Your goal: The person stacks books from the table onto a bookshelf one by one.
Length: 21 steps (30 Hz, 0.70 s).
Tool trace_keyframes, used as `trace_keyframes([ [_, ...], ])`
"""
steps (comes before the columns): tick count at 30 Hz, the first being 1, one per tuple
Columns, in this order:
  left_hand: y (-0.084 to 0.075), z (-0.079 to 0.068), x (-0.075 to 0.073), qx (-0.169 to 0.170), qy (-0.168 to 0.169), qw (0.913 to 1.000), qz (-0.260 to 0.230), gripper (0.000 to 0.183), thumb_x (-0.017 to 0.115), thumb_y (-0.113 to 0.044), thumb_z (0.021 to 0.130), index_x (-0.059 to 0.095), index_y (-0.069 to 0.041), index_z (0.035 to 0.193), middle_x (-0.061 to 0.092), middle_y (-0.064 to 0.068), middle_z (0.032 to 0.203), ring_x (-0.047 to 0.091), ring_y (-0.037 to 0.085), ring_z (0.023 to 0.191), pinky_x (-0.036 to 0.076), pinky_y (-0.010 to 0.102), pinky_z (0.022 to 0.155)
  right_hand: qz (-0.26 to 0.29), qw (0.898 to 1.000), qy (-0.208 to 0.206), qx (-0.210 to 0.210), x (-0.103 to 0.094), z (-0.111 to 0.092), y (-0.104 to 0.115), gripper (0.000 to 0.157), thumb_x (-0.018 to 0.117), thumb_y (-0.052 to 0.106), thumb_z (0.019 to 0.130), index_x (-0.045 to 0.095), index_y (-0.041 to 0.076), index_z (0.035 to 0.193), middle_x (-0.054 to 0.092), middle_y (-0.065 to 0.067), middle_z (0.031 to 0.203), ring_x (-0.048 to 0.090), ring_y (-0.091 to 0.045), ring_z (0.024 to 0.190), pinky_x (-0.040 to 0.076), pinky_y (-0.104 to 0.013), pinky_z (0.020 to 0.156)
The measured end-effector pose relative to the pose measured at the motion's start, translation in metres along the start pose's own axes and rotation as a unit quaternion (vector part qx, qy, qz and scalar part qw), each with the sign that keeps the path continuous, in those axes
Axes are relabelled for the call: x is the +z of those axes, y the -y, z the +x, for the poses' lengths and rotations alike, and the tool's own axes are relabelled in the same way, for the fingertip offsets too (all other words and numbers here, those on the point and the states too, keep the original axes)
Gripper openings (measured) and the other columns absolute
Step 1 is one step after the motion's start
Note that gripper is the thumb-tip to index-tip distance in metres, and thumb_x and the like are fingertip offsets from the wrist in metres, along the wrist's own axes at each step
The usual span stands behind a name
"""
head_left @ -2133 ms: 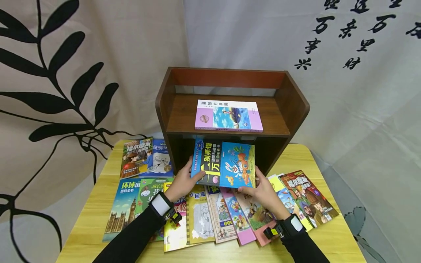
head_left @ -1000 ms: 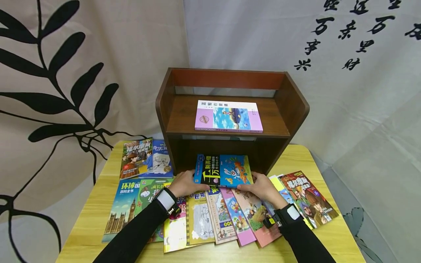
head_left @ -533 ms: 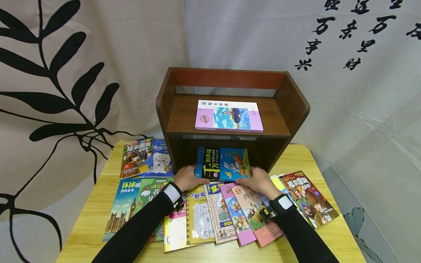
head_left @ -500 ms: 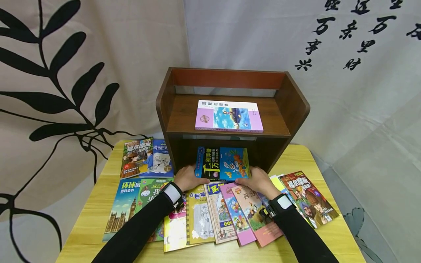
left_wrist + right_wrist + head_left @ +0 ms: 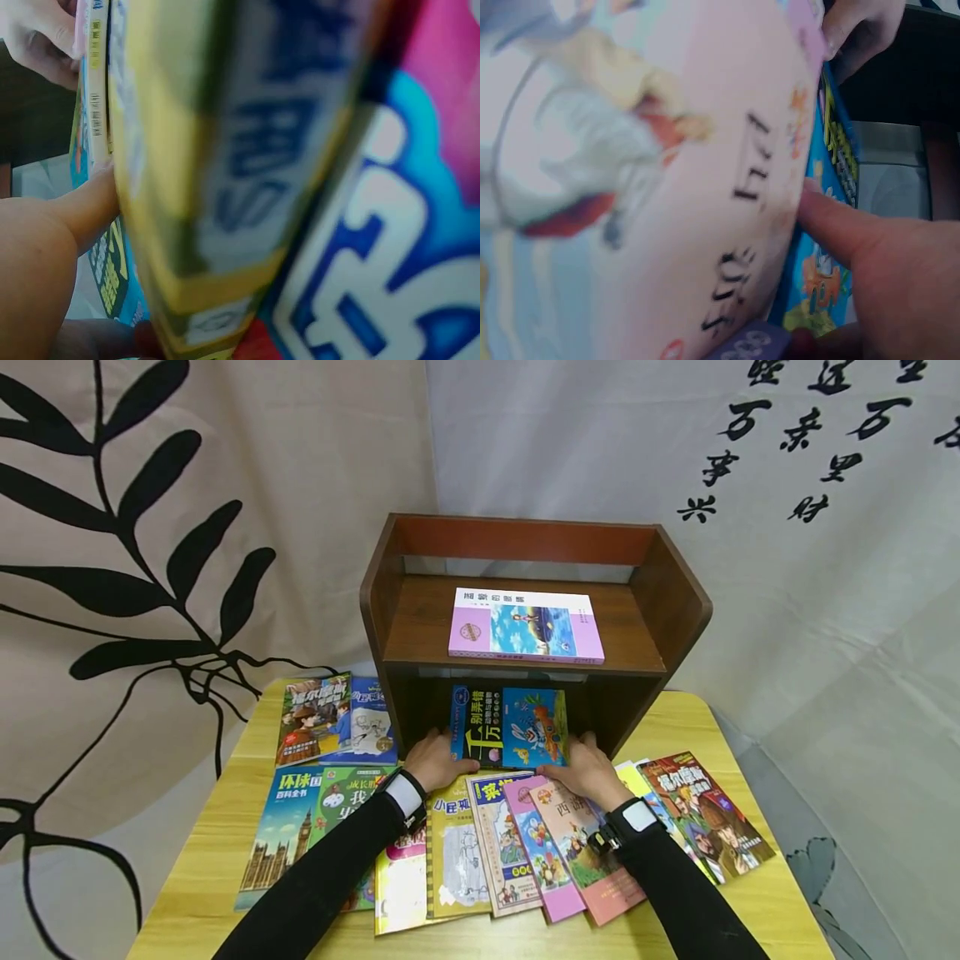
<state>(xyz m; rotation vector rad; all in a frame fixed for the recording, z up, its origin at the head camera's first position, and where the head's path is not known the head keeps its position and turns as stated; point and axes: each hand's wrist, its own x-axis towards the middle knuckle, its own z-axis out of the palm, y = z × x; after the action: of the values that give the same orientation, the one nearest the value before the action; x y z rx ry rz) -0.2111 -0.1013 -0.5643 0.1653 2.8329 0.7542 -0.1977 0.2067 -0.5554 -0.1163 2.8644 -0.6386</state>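
Note:
A blue and black children's book (image 5: 534,727), with a rabbit and a carrot car on its cover, is at the opening of the brown shelf's (image 5: 517,664) lower compartment. My left hand (image 5: 433,764) grips its left end, thumb along the near edge. At the right end my right hand (image 5: 588,770) holds it the same way, its thumb pointing inward. In the right wrist view, part of the book's cover (image 5: 821,277) shows beyond the right thumb. The far fingers of both hands are mostly hidden. A lilac and white book (image 5: 525,625) lies flat on the upper shelf.
Several books fan out on the wooden table (image 5: 187,860) before the shelf, among them a yellow one (image 5: 457,860) and a pink one (image 5: 592,868) under the forearms. More lie left, such as a blue travel book (image 5: 281,835), and right, a brown comic (image 5: 708,814).
The book, held in both hands, has come down from in front of the shelf board, then moved back farther into the lower compartment. The lilac book has stayed in place.

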Motion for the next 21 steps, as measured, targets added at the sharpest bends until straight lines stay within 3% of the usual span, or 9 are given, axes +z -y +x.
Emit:
trace_keyframes([
  [2,0.0015,0.0017,0.0026,0.000,0.000,1.0000,0.001,0.097,0.075,-0.063,0.087,0.049,0.003,0.153,0.059,0.027,0.139,0.063,0.042,0.116,0.054,0.059,0.099,-0.002,1.000,0.001,-0.002,0.0010,0.0005,-0.0003,0.102,0.074,0.061,0.090,0.039,-0.006,0.158,0.040,-0.041,0.150,0.066,-0.040,0.090,0.055,-0.051,0.073],
  [5,0.0033,0.0046,0.0049,0.002,0.000,1.0000,0.006,0.099,0.072,-0.064,0.089,0.044,0.003,0.158,0.056,0.029,0.145,0.062,0.045,0.121,0.054,0.060,0.100,-0.006,1.000,0.002,-0.003,0.0023,0.0020,-0.0007,0.097,0.073,0.061,0.091,0.044,-0.006,0.155,0.045,-0.038,0.146,0.064,-0.036,0.087,0.052,-0.047,0.069],
  [13,-0.0003,0.0039,-0.0045,-0.003,0.024,0.9996,0.013,0.106,0.073,-0.066,0.087,0.037,-0.001,0.163,0.050,0.030,0.154,0.058,0.046,0.130,0.052,0.059,0.106,-0.010,1.000,0.002,-0.010,-0.0017,0.0051,-0.0004,0.100,0.077,0.062,0.087,0.047,-0.007,0.153,0.050,-0.034,0.142,0.060,-0.049,0.118,0.054,-0.064,0.095],
  [21,0.0018,0.0106,0.0007,-0.009,0.015,0.9996,0.024,0.106,0.077,-0.063,0.085,0.036,-0.004,0.164,0.055,0.026,0.147,0.059,0.043,0.127,0.052,0.058,0.104,0.018,1.000,-0.003,-0.006,-0.0008,0.0090,-0.0039,0.102,0.079,0.060,0.085,0.044,-0.003,0.157,0.048,-0.035,0.148,0.054,-0.053,0.129,0.050,-0.067,0.101],
])
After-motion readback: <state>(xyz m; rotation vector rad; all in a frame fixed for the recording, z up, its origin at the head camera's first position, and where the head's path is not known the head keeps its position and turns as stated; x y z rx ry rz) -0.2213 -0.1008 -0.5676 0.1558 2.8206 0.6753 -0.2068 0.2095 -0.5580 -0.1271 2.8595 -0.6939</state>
